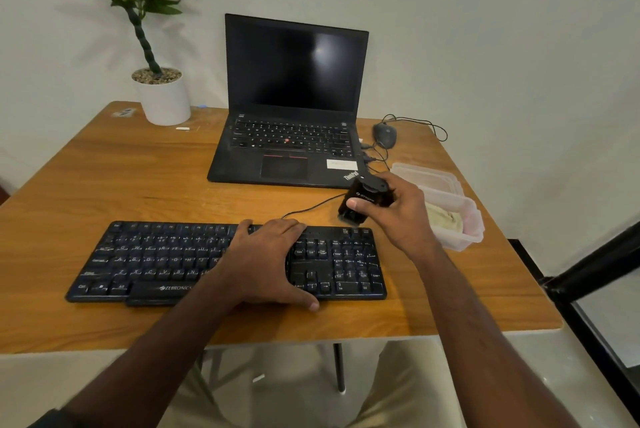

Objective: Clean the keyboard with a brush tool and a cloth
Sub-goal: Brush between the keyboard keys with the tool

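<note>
A black wired keyboard [156,261] lies flat near the front edge of the wooden table [138,171]. My left hand [266,265] rests palm-down across its right-middle keys, fingers spread. My right hand [398,209] holds a black brush tool [360,202] just above the keyboard's top right corner, thumb on its side, brush end pointing down. A beige cloth [445,218] lies inside a clear plastic container [471,233] to the right of my right hand.
An open black laptop [291,105] stands behind the keyboard, with a wired mouse [385,135] to its right. A potted plant [162,95] sits at the back left. A second clear container [426,176] lies behind the first. The table's right edge is close.
</note>
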A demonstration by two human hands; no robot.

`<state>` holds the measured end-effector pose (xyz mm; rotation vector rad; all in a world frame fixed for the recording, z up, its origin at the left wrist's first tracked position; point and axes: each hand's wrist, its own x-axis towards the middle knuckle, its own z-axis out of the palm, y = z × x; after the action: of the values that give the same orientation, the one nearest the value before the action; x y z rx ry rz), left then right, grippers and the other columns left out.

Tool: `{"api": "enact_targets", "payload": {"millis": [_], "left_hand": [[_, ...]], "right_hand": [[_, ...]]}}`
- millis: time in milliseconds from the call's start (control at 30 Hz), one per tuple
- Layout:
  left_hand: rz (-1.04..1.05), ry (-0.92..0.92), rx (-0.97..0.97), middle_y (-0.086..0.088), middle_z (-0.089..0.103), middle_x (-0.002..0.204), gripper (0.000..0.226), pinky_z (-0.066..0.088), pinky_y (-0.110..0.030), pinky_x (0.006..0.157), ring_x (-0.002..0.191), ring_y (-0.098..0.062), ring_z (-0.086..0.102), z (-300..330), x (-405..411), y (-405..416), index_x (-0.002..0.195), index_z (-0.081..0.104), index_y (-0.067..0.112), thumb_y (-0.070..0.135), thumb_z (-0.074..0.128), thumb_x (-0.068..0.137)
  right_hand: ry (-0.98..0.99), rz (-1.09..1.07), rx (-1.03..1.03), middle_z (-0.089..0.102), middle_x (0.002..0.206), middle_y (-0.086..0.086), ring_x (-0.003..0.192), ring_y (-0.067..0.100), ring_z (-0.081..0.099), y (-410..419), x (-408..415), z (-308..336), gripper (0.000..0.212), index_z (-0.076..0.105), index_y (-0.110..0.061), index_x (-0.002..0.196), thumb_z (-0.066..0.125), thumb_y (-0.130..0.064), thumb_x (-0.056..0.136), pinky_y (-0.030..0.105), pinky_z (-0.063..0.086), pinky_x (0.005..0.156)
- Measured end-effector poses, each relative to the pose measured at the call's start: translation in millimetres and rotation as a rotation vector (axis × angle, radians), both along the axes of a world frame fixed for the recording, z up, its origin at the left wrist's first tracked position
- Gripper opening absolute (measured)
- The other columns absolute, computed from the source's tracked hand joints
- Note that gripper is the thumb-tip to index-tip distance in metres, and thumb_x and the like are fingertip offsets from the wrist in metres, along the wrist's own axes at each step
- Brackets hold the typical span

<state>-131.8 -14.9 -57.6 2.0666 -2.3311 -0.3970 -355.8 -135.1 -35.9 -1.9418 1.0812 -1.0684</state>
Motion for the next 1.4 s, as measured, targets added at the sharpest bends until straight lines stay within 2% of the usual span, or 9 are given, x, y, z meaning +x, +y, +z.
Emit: {"api": "enact_targets", "payload": {"millis": [167, 367, 533, 700, 833, 967, 1067, 1233, 1400], "left_hand": [[-0.008, -0.005, -0.023, 0.008, 0.011, 0.167, 0.138, 0.001, -0.056, 0.121, 0.151, -0.012, 0.012, -3.2, 2.7, -1.1, 0.158, 0.006, 0.029, 0.1, 0.052, 0.049], [0.001, 0.011, -0.035, 0.008, 0.014, 0.166, 0.138, 0.005, -0.06, 0.121, 0.151, -0.012, 0.014, -5.2, -0.5, -4.1, 0.158, 0.009, 0.029, 0.101, 0.051, 0.048], [0.01, 0.032, -0.053, 0.006, 0.02, 0.164, 0.137, 0.007, -0.063, 0.119, 0.149, -0.015, 0.02, -0.8, -19.8, -10.9, 0.157, 0.014, 0.026, 0.101, 0.052, 0.048], [0.001, 0.076, -0.098, 0.003, 0.011, 0.166, 0.135, -0.001, -0.064, 0.119, 0.151, -0.015, 0.01, 3.5, -36.4, -5.5, 0.158, 0.008, 0.024, 0.099, 0.051, 0.055], [0.124, 0.135, -0.194, 0.008, 0.011, 0.167, 0.133, -0.003, -0.06, 0.121, 0.152, -0.01, 0.008, 10.2, 21.1, 24.5, 0.158, 0.009, 0.031, 0.105, 0.038, 0.052], [0.364, 0.163, -0.237, 0.005, 0.018, 0.166, 0.135, 0.002, -0.059, 0.121, 0.151, -0.014, 0.014, -2.1, 123.8, 69.8, 0.157, 0.019, 0.031, 0.109, 0.03, 0.047], [0.454, 0.209, -0.167, 0.006, 0.023, 0.164, 0.13, 0.003, -0.057, 0.121, 0.149, -0.013, 0.02, -18.5, 176.0, 99.7, 0.156, 0.018, 0.037, 0.108, 0.033, 0.048], [0.333, 0.313, -0.123, 0.008, 0.022, 0.163, 0.133, -0.014, -0.041, 0.121, 0.142, 0.002, 0.012, -29.3, 189.0, 125.7, 0.157, 0.008, 0.037, 0.104, 0.045, 0.048], [0.253, 0.317, -0.124, 0.01, 0.024, 0.163, 0.132, -0.012, -0.045, 0.123, 0.146, 0.003, 0.011, -34.3, 197.8, 132.6, 0.157, 0.008, 0.039, 0.101, 0.051, 0.05]], "right_hand": [[0.069, 0.045, 0.049, 0.069, 0.094, -0.014, 0.088, -0.011, 0.062, 1.7, -0.9, -0.6, 0.037, 0.068, -0.024, 0.103, 0.088, -0.018, 0.073, 0.005, 0.046, 0.073], [0.158, -0.054, 0.026, 0.068, 0.093, -0.015, 0.091, 0.0, 0.063, -6.8, -16.0, 2.8, 0.037, 0.066, -0.028, 0.101, 0.089, -0.027, 0.072, 0.006, 0.045, 0.073], [0.13, -0.141, -0.091, 0.072, 0.103, -0.005, 0.096, 0.008, 0.064, 0.2, 5.5, 6.3, 0.044, 0.069, -0.019, 0.112, 0.085, -0.037, 0.075, 0.013, 0.047, 0.08], [0.047, -0.148, -0.127, 0.072, 0.099, -0.011, 0.092, 0.0, 0.066, 15.3, 20.1, 7.6, 0.044, 0.069, -0.022, 0.114, 0.085, -0.039, 0.076, 0.009, 0.049, 0.077], [-0.016, -0.133, -0.077, 0.07, 0.103, -0.013, 0.099, -0.001, 0.064, 26.0, 31.7, 5.5, 0.042, 0.066, -0.026, 0.116, 0.082, -0.037, 0.079, 0.008, 0.047, 0.08], [-0.035, -0.021, 0.007, 0.067, 0.098, -0.02, 0.095, -0.01, 0.062, 37.3, 61.2, 6.1, 0.033, 0.063, -0.032, 0.107, 0.082, -0.03, 0.08, 0.01, 0.047, 0.077], [-0.035, 0.147, 0.056, 0.07, 0.097, -0.012, 0.093, -0.004, 0.064, 48.4, 97.9, 4.2, 0.025, 0.065, -0.025, 0.104, 0.08, -0.026, 0.084, 0.012, 0.05, 0.074], [-0.032, 0.337, 0.105, 0.069, 0.101, -0.011, 0.096, 0.001, 0.065, 67.5, 160.5, 5.9, 0.022, 0.064, -0.021, 0.109, 0.074, -0.027, 0.09, 0.018, 0.052, 0.076], [0.027, 0.445, 0.086, 0.069, 0.101, -0.005, 0.092, 0.013, 0.065, 89.0, 205.1, 5.5, 0.024, 0.065, -0.02, 0.11, 0.074, -0.029, 0.089, 0.034, 0.057, 0.077]]}}
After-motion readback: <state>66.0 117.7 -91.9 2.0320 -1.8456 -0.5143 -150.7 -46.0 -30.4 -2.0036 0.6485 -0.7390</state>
